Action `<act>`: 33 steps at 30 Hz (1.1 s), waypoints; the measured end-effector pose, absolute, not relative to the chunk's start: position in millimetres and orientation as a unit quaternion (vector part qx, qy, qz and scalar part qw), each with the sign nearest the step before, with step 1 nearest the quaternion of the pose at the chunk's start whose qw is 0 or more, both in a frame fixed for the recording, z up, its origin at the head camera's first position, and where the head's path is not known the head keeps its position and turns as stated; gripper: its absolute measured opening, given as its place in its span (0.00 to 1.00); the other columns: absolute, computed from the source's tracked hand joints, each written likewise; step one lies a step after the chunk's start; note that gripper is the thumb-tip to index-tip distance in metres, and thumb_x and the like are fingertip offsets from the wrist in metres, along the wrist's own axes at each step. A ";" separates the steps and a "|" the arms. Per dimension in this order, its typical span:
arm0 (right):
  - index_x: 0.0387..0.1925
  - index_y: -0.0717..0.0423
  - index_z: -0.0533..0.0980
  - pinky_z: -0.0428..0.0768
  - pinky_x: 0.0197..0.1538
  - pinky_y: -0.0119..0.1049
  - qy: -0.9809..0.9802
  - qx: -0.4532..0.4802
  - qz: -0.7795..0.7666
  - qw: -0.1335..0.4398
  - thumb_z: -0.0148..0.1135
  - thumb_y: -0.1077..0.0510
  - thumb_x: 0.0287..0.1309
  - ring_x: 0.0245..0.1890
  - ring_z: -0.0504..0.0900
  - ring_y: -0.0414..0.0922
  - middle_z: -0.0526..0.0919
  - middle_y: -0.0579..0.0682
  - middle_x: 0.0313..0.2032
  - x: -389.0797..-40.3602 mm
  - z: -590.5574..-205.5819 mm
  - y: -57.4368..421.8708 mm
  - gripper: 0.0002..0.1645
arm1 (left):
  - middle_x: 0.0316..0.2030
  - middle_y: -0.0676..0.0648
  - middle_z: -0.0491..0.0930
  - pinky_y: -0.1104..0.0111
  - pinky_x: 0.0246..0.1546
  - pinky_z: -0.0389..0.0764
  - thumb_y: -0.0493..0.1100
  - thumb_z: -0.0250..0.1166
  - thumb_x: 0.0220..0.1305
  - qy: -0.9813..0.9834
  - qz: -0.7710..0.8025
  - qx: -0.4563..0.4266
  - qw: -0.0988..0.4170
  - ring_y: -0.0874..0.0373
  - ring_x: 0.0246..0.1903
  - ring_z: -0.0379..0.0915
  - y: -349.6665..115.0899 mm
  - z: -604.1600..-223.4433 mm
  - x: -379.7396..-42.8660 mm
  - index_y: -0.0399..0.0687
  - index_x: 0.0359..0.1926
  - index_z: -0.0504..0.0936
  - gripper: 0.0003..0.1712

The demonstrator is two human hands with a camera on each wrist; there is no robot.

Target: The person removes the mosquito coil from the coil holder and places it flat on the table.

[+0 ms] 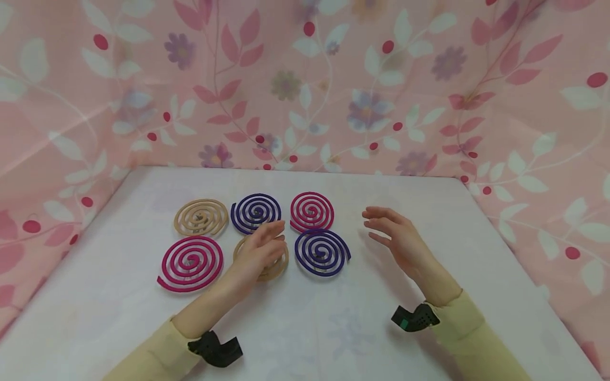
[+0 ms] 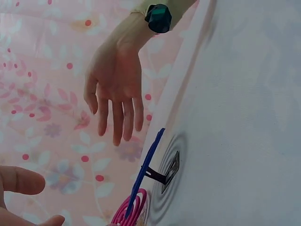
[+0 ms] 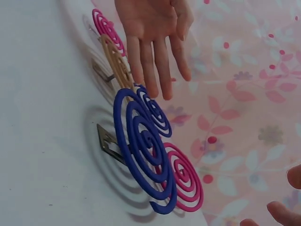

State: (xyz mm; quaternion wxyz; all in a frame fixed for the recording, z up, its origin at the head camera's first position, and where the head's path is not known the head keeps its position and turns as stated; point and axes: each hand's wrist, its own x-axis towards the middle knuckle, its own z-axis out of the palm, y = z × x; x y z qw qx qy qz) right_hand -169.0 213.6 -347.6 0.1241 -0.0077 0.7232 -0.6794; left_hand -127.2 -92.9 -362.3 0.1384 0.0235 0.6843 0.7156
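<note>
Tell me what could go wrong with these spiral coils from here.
The left hand overlaps the near tan coil in the head view, so lowering it might knock that coil.
The near blue coil is propped on a small metal stand; a nudge could tip it.
Its edge appears to meet the far pink coil in the head view, so moving one may disturb the other.

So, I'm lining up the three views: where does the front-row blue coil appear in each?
Head: the blue coil is just right of centre, below the middle.
Left wrist: the blue coil is nearly edge-on, low and slightly left of centre.
Right wrist: the blue coil looms large in the lower middle.
Shared landmark: the pink coil behind it.
</note>
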 end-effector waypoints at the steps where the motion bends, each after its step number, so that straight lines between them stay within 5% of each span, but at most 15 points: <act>1: 0.69 0.62 0.62 0.63 0.74 0.54 0.720 -0.008 -0.682 0.130 0.48 0.56 0.74 0.67 0.68 0.53 0.64 0.61 0.70 -168.9 -349.1 212.3 0.27 | 0.75 0.37 0.56 0.51 0.72 0.61 0.36 0.54 0.70 0.684 0.716 0.028 0.139 0.42 0.74 0.54 -93.0 -362.6 -126.7 0.38 0.73 0.59 0.33; 11: 0.69 0.63 0.63 0.59 0.75 0.54 0.683 0.002 -0.710 0.172 0.49 0.56 0.74 0.72 0.61 0.60 0.67 0.59 0.68 -168.0 -362.4 209.6 0.27 | 0.75 0.33 0.54 0.47 0.72 0.59 0.32 0.56 0.66 0.676 0.720 0.037 0.149 0.39 0.74 0.52 -81.1 -368.6 -113.8 0.38 0.75 0.56 0.37; 24: 0.71 0.69 0.58 0.70 0.70 0.49 0.662 0.013 -0.719 0.211 0.49 0.57 0.74 0.66 0.72 0.56 0.71 0.59 0.64 -176.0 -374.4 208.0 0.31 | 0.75 0.30 0.51 0.45 0.74 0.54 0.31 0.55 0.59 0.686 0.710 0.028 0.157 0.36 0.74 0.50 -72.6 -367.7 -107.6 0.39 0.73 0.58 0.39; 33: 0.71 0.66 0.58 0.76 0.65 0.49 0.623 0.021 -0.737 0.261 0.52 0.55 0.73 0.63 0.75 0.52 0.63 0.66 0.71 -176.2 -384.1 207.0 0.32 | 0.76 0.30 0.47 0.45 0.74 0.53 0.32 0.54 0.59 0.662 0.727 0.038 0.179 0.37 0.74 0.49 -68.2 -373.0 -103.6 0.37 0.75 0.51 0.42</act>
